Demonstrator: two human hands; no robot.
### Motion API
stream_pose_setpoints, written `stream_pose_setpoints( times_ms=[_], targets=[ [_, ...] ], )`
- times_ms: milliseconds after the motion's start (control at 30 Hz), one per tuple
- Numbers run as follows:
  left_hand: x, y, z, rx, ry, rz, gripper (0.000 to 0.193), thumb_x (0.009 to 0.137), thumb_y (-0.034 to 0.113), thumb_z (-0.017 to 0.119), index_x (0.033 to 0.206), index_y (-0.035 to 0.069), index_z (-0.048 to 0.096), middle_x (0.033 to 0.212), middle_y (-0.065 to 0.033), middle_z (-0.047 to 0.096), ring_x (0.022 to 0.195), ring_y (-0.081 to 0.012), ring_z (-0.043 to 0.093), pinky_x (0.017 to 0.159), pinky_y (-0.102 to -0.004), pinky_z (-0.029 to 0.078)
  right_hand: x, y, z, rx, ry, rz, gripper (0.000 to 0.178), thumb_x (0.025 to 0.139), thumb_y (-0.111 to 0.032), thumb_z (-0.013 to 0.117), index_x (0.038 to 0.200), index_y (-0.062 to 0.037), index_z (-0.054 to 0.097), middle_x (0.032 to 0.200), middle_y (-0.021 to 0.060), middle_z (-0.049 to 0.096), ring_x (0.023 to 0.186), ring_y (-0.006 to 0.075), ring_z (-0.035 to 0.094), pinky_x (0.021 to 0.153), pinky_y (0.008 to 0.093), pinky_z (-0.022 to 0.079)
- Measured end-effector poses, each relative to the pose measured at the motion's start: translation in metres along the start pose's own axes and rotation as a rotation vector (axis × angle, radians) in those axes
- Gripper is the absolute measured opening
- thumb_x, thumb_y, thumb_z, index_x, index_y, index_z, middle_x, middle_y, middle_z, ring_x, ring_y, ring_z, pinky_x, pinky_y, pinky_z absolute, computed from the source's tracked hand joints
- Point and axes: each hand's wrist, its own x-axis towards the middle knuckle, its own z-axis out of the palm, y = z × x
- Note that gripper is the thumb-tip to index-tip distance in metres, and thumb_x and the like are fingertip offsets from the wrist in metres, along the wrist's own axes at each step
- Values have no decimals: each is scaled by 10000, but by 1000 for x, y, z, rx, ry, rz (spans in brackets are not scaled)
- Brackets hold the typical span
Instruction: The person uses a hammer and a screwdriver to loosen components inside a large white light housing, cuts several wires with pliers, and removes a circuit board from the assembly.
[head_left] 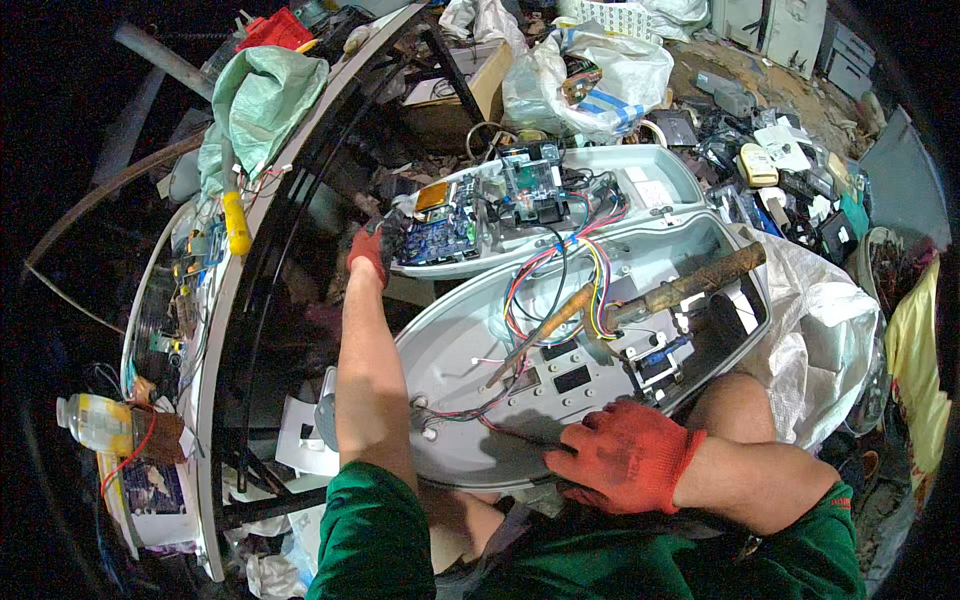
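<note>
An opened grey plastic device housing lies in two halves, joined by bundled coloured wires (597,265). The near half (450,350) rests over my lap. My right hand (630,455), in a red glove, has its fingers curled at this half's near rim. My left hand (372,250), gloved red with dark finger parts, reaches to the left end of the far half (660,175) and closes on it; its fingertips are partly hidden. That half bears a blue circuit board (440,232) and a black module (535,185). Across the near half lie a rusty metal bar (695,283) and a thin wooden-looking handle (545,330).
At my left stands a large dark panel with a pale frame (225,350). A plastic bottle (95,425) and a green sack (260,105) lie beyond it. White sacks (820,320) and a heap of electronic scrap (770,170) are on the right.
</note>
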Motion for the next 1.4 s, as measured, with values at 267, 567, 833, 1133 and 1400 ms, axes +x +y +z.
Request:
stream_pose_setpoints(
  times_ms=[267,567,833,1133,1400],
  targets=[
    [89,-100,-41,18,77,555,496,962,456,540,1301,94,565,1236,-137,638,1108,-304,602,906,-428,455,-9,-15,-7,-4,8,-74,400,851,-410,636,1101,-103,574,918,109,587,761,303,647,665,444,523],
    [-2,-12,-12,1037,206,413,488,969,424,530,1336,102,531,1294,-177,609,1168,-366,587,982,-445,446,0,-5,3,9,-35,-5,371,851,-410,624,1061,-108,571,916,117,583,790,312,645,682,437,523],
    [-10,75,-14,758,-181,289,571,939,462,537,1357,77,490,1348,-196,533,1221,-361,550,1017,-426,447,-8,-2,11,-43,13,26,362,814,-389,648,1037,-108,596,920,115,575,822,309,634,675,429,524],
    [48,-14,6,912,285,416,522,928,408,579,1306,49,572,1179,-165,667,1099,-345,637,890,-427,492,-1,-3,-2,15,-139,69,382,806,-386,667,1070,-115,617,918,101,577,806,295,638,675,418,527],
    [9,41,23,299,113,396,429,948,357,568,1223,35,633,1205,-214,655,1144,-406,607,927,-447,477,2,-4,-1,-24,-194,138,387,805,-394,667,1073,-117,630,913,94,579,817,287,644,701,416,538]
  ],
)
